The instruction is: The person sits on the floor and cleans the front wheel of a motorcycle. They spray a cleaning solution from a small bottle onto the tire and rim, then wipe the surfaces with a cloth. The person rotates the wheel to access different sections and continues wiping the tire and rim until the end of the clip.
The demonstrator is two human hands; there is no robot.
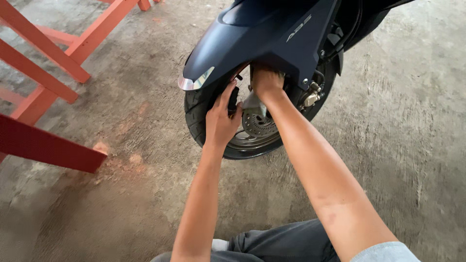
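Garage or rough workshop floor — bare, scuffed concrete (398,145) with rust-coloured stains. Dark blue scooter (272,39) parked on it, front wheel (242,140) with brake disc (257,123) exposed under fender. Orange-red painted beams (43,63) of frame or rack alongside — utilitarian, unfinished setting, no domestic furnishing in sight.
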